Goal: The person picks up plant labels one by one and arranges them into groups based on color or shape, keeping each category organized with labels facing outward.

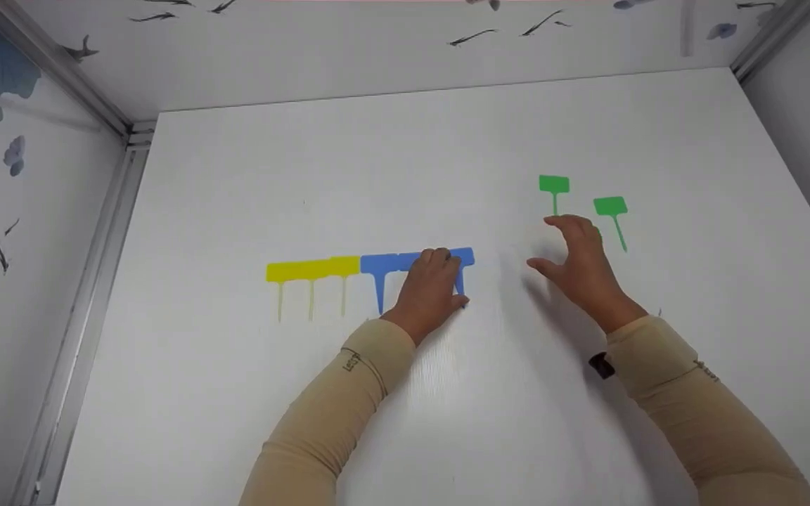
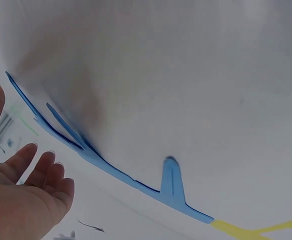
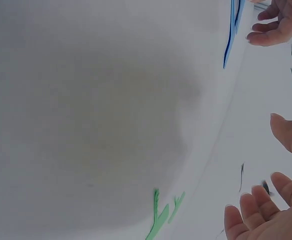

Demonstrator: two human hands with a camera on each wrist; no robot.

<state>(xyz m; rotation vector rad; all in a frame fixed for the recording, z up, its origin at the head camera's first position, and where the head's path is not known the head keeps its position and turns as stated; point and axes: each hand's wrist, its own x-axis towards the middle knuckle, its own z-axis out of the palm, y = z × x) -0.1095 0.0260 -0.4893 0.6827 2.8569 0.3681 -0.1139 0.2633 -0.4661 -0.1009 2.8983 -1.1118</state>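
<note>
T-shaped plastic plant labels lie on a white tabletop. Yellow labels point(image 1: 310, 270) form a row with their heads side by side, and blue labels point(image 1: 380, 264) carry that row on to the right. My left hand point(image 1: 427, 284) is over the blue part and hides some of it; in the left wrist view its fingers point(image 2: 46, 170) are loosely bent with nothing between them. Two green labels point(image 1: 554, 184) point(image 1: 611, 206) lie apart at the right. Just below them is my right hand point(image 1: 581, 263), thumb and fingers spread, holding nothing; it may cover more green.
The white tabletop point(image 1: 236, 190) ends at a back edge against a patterned white panel point(image 1: 377, 56). Another panel with a metal frame point(image 1: 88, 309) stands along the left side. A small black object point(image 1: 602, 365) shows at the right wrist.
</note>
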